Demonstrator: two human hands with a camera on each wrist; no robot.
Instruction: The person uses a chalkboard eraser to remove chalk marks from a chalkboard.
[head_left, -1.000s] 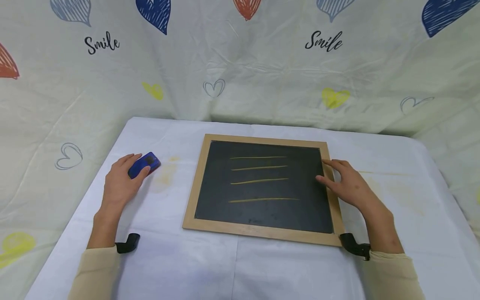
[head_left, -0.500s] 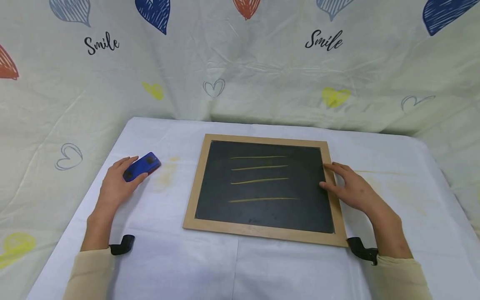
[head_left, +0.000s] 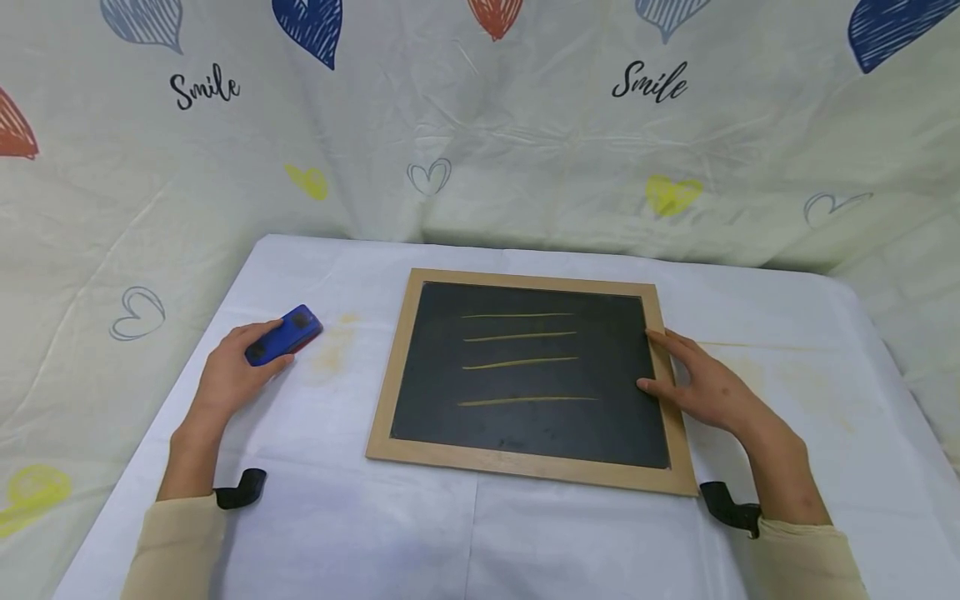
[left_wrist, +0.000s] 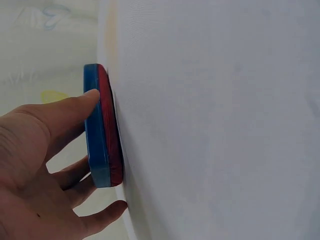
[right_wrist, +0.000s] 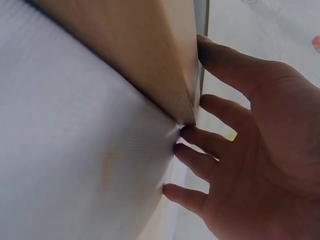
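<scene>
At the left of the table lies a chalkboard eraser (head_left: 285, 336) with a blue top and a red felt underside. My left hand (head_left: 231, 367) spans its near end, thumb on one long side and fingers on the other; the left wrist view shows the thumb tip against the blue side. Mid-table is a wood-framed chalkboard (head_left: 525, 375) bearing several yellow chalk lines (head_left: 519, 362). My right hand (head_left: 708, 385) rests with loosely straight fingers on its right frame edge, thumb reaching over onto the black surface. Other right fingertips touch the white cloth beside the frame.
A white cloth (head_left: 360, 533) with faint yellow smudges covers the table. Behind it hangs a pale curtain (head_left: 525, 125) printed with hearts and "Smile". Black wrist-worn pieces (head_left: 242, 489) project near both sleeves.
My left hand has drawn back slightly toward the near left, uncovering more of the eraser, which stays put. My right hand has slid a little nearer along the frame. The chalkboard barely moves.
</scene>
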